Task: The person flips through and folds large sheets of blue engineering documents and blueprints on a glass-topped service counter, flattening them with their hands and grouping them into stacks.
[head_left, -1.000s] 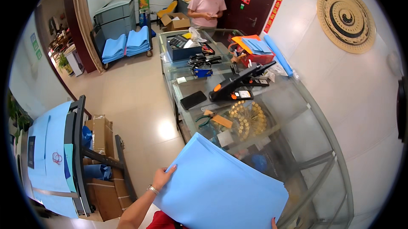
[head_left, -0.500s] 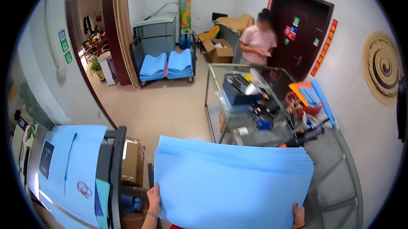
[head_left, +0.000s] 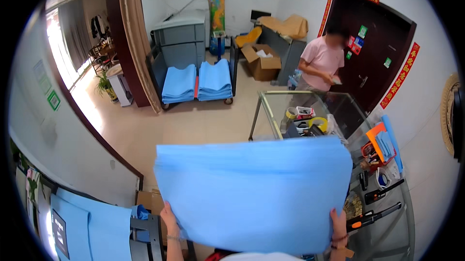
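A thick stack of light blue sheets [head_left: 252, 198] is held up in front of me, tilted so its broad face shows. My left hand [head_left: 169, 219] grips the stack's left edge near the bottom. At the right edge, my right hand [head_left: 338, 223] is closed on it in the same way. The fingers behind the stack are hidden. Ahead, a flat cart [head_left: 196, 102] on wheels carries two piles of similar blue sheets [head_left: 215, 81], side by side with a red strip between them.
A glass-topped table [head_left: 264, 111] with tape rolls and tools stands to the right. Beyond it a person in a pink top [head_left: 317, 65] stands by a dark door [head_left: 373, 43]. An open cardboard box [head_left: 261, 62] is near the cart. More blue sheets [head_left: 104, 227] lie at lower left.
The stack has come up and a little left in the picture, held by both hands. My view has shifted forward; the cart looks nearer and the glass table lies further right.
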### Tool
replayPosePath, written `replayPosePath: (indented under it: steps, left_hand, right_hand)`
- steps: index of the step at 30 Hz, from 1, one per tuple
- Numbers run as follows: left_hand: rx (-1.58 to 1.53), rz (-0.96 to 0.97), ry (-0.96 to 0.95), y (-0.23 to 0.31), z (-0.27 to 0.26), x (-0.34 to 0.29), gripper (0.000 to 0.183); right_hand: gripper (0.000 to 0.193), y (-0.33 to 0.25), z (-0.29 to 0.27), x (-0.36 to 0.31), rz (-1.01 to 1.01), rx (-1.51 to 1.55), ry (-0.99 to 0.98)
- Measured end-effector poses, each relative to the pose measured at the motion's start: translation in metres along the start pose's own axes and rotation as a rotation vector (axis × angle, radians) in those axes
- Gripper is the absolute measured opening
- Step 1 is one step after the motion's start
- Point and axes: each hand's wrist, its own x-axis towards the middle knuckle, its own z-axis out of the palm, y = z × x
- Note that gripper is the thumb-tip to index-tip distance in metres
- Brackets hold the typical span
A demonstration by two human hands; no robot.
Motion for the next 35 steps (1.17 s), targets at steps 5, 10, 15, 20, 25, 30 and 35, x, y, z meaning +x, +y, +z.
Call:
replayPosePath:
  steps: [5, 10, 15, 20, 25, 30, 35]
  left_hand:
    - [-0.117, 0.135, 0.093, 0.052, 0.043, 0.118, 0.056]
    - [-0.103, -0.018, 0.124, 0.083, 0.1, 0.219, 0.056]
    - [-0.159, 0.005, 0.047, 0.099, 0.178, 0.352, 0.058]
    - [-0.214, -0.17, -0.269, 0.18, 0.329, 0.454, 0.061]
    - [-0.051, -0.044, -0.471, 0.192, 0.463, 0.582, 0.061]
    - [-0.043, -0.219, -0.56, 0.25, 0.625, 0.608, 0.06]
    - [0.19, 0.068, -0.535, 0.278, 0.742, 0.685, 0.058]
  right_hand:
    - [0.059, -0.033, 0.129, 0.135, -0.002, 0.04, -0.362]
    - [0.042, -0.05, 0.238, 0.241, 0.019, 0.064, -0.351]
    - [0.04, -0.072, 0.346, 0.326, 0.092, 0.114, -0.367]
    - [0.047, -0.078, 0.419, 0.387, 0.134, 0.029, -0.162]
    - [0.048, -0.081, 0.449, 0.441, 0.312, 0.174, 0.08]
    - [0.046, -0.061, 0.491, 0.532, 0.237, 0.109, 0.29]
    - [0.048, -0.096, 0.53, 0.646, 0.292, 0.279, 0.291]
